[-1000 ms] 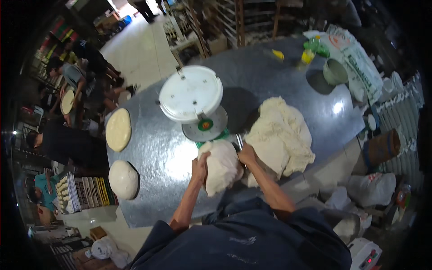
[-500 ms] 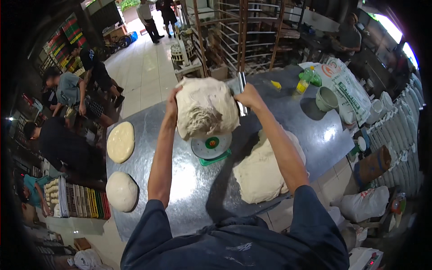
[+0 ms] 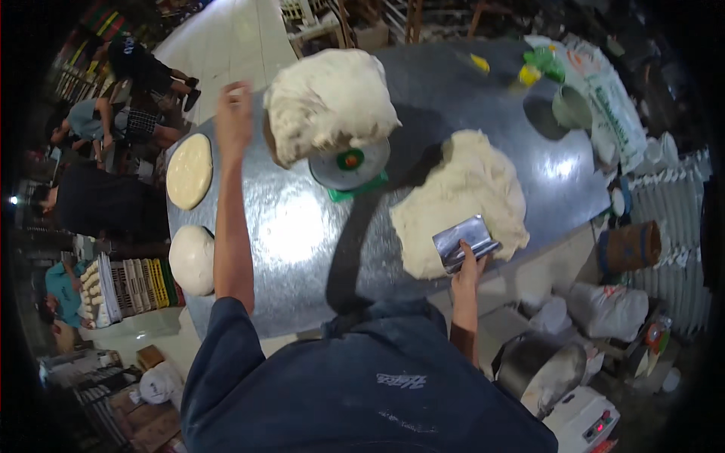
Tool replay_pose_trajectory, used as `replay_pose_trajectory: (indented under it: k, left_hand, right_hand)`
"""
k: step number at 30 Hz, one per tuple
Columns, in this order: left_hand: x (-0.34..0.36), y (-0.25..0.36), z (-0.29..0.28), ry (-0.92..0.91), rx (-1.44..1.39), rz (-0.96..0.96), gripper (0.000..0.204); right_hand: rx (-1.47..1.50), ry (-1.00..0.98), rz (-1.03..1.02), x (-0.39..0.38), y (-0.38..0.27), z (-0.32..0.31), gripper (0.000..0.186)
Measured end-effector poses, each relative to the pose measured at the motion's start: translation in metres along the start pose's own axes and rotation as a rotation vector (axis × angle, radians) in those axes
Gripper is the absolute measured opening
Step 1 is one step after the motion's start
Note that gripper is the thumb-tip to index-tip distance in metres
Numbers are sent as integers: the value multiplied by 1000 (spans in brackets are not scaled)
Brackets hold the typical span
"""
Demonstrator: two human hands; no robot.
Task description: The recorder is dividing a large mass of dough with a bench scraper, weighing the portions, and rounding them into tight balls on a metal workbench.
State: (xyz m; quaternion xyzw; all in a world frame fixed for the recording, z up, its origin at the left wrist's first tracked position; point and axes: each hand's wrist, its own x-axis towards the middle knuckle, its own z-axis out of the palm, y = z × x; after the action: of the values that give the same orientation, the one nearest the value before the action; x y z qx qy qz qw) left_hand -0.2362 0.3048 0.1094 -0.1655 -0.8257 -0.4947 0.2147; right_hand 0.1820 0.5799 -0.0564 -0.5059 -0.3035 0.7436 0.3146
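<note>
A large lump of pale dough (image 3: 332, 102) rests on top of a scale with a round dial (image 3: 349, 167) and green base. My left hand (image 3: 234, 113) is raised just left of that lump, fingers loosely bent and apart, holding nothing. My right hand (image 3: 470, 268) grips a shiny metal scraper (image 3: 459, 235) over the big spread of dough (image 3: 445, 189) on the right. Along the left of the metal table sit a flat dough disc (image 3: 189, 170) and a rounded dough ball (image 3: 192, 259).
Several co-workers (image 3: 98, 196) are at the left near stacked crates (image 3: 143, 279). A grey bowl (image 3: 574, 106), bottles (image 3: 532, 74) and a printed sack (image 3: 608, 113) lie at the table's (image 3: 294, 287) back right. Beside it stand a brown drum (image 3: 630, 245), white sacks (image 3: 608, 309) and a steel bowl (image 3: 540, 370).
The lump was carried up and now sits on the scale. My left hand has let go and moved left; my right hand has come down over the other dough with the scraper.
</note>
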Motion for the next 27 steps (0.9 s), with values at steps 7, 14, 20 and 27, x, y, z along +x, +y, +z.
replay_pose_trajectory:
  k: [7,14,20,27]
  left_hand:
    - [-253,13,46,-345,-388,-681,24]
    - [-417,68,140,-798,-256,-329,58]
    - [-411,57,106,-841,-283,-648,24]
    - [-440,35,39,-757,-389,-741,23]
  right_hand:
    - [-209,63,-154,2,-24,-63,71]
    - [-1402,-538,-664,-29,-45,-29,37]
    - [-1720,-786,-844,-30,17,-1,30]
    - [-1686,-863,-706,11,54,62,34]
